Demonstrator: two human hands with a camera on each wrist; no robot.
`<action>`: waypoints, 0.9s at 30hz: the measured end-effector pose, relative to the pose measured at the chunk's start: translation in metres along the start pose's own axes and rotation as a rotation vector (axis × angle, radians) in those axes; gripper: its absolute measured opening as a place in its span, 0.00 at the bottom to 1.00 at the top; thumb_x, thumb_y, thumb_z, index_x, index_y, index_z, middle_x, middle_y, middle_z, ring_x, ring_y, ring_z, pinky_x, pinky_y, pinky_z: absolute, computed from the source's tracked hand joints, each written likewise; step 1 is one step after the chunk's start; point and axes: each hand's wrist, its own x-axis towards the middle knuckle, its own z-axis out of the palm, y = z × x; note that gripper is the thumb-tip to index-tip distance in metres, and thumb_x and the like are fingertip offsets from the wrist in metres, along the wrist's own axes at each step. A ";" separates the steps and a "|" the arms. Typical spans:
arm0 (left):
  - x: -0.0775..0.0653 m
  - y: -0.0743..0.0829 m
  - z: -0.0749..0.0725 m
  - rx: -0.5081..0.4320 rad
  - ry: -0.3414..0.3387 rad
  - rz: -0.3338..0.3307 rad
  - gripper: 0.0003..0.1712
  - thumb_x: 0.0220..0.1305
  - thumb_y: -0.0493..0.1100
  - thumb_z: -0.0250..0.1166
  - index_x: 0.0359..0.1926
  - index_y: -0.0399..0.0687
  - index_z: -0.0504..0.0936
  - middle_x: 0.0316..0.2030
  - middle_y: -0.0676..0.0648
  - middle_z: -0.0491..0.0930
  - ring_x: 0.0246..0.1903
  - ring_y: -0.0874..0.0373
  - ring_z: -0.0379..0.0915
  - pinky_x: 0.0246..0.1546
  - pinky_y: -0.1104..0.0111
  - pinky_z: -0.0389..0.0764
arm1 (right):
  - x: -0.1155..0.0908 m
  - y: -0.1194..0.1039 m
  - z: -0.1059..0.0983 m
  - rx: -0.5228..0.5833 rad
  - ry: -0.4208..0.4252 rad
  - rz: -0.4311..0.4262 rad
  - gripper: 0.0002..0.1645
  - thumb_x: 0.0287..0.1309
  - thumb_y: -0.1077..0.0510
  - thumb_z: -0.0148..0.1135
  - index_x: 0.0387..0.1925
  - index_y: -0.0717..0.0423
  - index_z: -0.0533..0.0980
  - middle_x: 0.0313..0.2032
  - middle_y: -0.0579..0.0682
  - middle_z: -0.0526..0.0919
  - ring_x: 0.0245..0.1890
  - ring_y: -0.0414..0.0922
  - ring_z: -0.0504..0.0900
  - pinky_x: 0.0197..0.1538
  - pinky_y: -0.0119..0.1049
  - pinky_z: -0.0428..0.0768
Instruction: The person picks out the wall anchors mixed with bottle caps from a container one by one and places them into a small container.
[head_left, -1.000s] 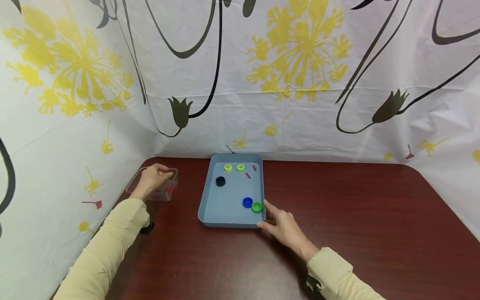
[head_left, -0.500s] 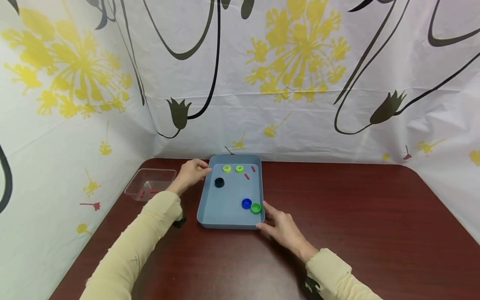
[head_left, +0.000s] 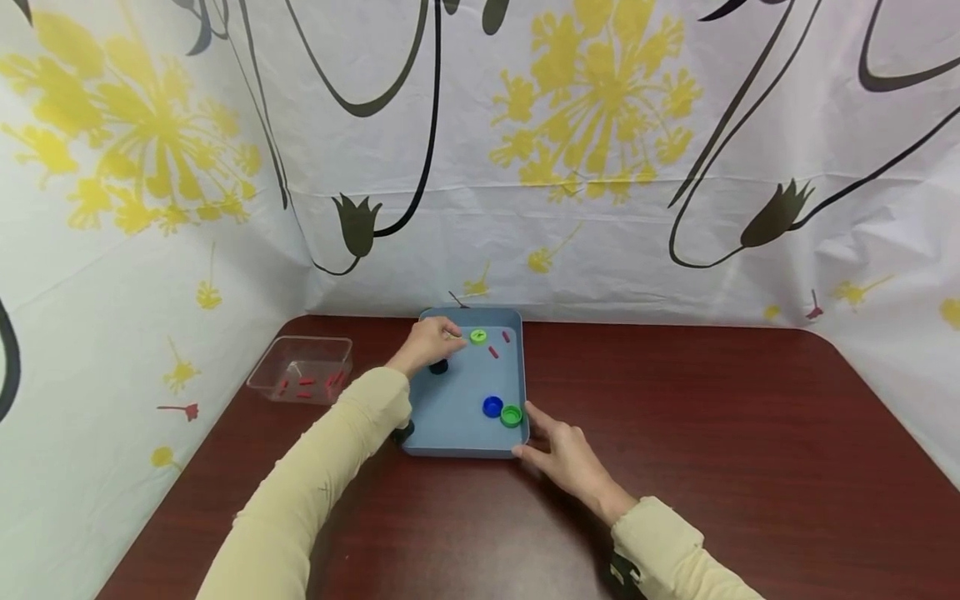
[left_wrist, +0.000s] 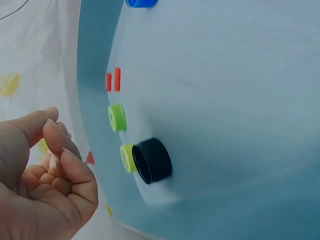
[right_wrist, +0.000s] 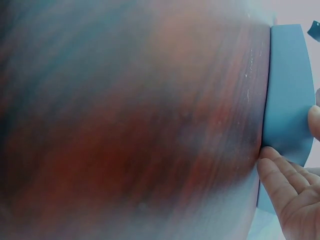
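Observation:
My left hand [head_left: 429,343] is over the back left part of a blue-grey tray [head_left: 450,435]. Its thumb and index fingertips meet; I cannot tell whether something small is between them. Beneath it lie a black cap [left_wrist: 152,161] and a yellow-green cap [left_wrist: 127,158]. Another yellow-green cap [head_left: 478,337] and two short red sticks [head_left: 492,352] lie farther right. A blue cap [head_left: 492,407] and a green cap [head_left: 512,416] sit together in the near right corner. Around that corner my right hand [head_left: 570,457] holds the tray, thumb at the front wall and fingers along the side.
A clear plastic box [head_left: 300,367] with several red sticks stands left of the tray on the dark wooden table [head_left: 712,433]. A white cloth [head_left: 600,275] with printed flowers hangs behind the table and along its left side.
My left hand has moved right, from the clear box across the tray's left rim to above the tray. The right hand has stayed at the tray corner.

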 end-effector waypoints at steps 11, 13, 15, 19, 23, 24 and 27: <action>0.014 0.020 0.025 0.097 -0.011 -0.030 0.19 0.63 0.45 0.67 0.52 0.41 0.80 0.51 0.42 0.82 0.45 0.51 0.82 0.48 0.62 0.81 | 0.000 0.001 0.001 -0.012 0.008 -0.014 0.41 0.55 0.60 0.71 0.68 0.67 0.65 0.57 0.65 0.80 0.49 0.53 0.86 0.46 0.40 0.84; 0.018 0.020 0.032 0.124 -0.002 -0.022 0.19 0.62 0.45 0.67 0.52 0.41 0.81 0.53 0.42 0.81 0.49 0.50 0.80 0.51 0.61 0.80 | 0.001 0.002 0.000 -0.011 0.002 -0.026 0.41 0.55 0.60 0.70 0.68 0.68 0.64 0.57 0.65 0.80 0.49 0.54 0.86 0.46 0.40 0.84; 0.021 0.020 0.038 0.137 0.007 -0.023 0.19 0.62 0.44 0.68 0.51 0.41 0.81 0.54 0.42 0.80 0.52 0.49 0.77 0.54 0.60 0.78 | 0.001 0.002 0.000 -0.011 -0.005 -0.038 0.42 0.55 0.61 0.70 0.68 0.69 0.64 0.57 0.66 0.80 0.49 0.54 0.86 0.46 0.40 0.84; 0.026 0.019 0.049 0.149 0.020 -0.032 0.20 0.61 0.44 0.69 0.51 0.39 0.81 0.55 0.41 0.81 0.56 0.47 0.75 0.58 0.59 0.77 | 0.001 0.003 -0.001 -0.008 -0.015 -0.060 0.42 0.56 0.61 0.69 0.68 0.70 0.63 0.57 0.67 0.79 0.49 0.55 0.86 0.45 0.39 0.85; 0.030 0.018 0.059 0.143 0.034 -0.043 0.19 0.60 0.43 0.70 0.49 0.38 0.82 0.52 0.41 0.82 0.53 0.47 0.77 0.55 0.59 0.78 | 0.001 0.004 0.000 -0.001 -0.018 -0.067 0.41 0.56 0.61 0.69 0.68 0.71 0.63 0.56 0.67 0.80 0.49 0.55 0.86 0.45 0.39 0.85; 0.031 0.017 0.061 0.143 0.040 -0.044 0.19 0.59 0.43 0.71 0.49 0.38 0.82 0.50 0.41 0.82 0.52 0.47 0.78 0.54 0.60 0.79 | 0.001 0.004 0.000 -0.002 -0.019 -0.067 0.42 0.56 0.61 0.69 0.68 0.71 0.62 0.56 0.67 0.80 0.49 0.55 0.86 0.45 0.38 0.85; 0.033 0.017 0.066 0.142 0.055 -0.051 0.18 0.58 0.43 0.71 0.47 0.38 0.81 0.48 0.40 0.83 0.48 0.47 0.79 0.50 0.60 0.80 | 0.000 0.005 -0.001 -0.002 -0.015 -0.066 0.41 0.56 0.61 0.69 0.68 0.71 0.63 0.57 0.67 0.79 0.49 0.55 0.86 0.45 0.38 0.85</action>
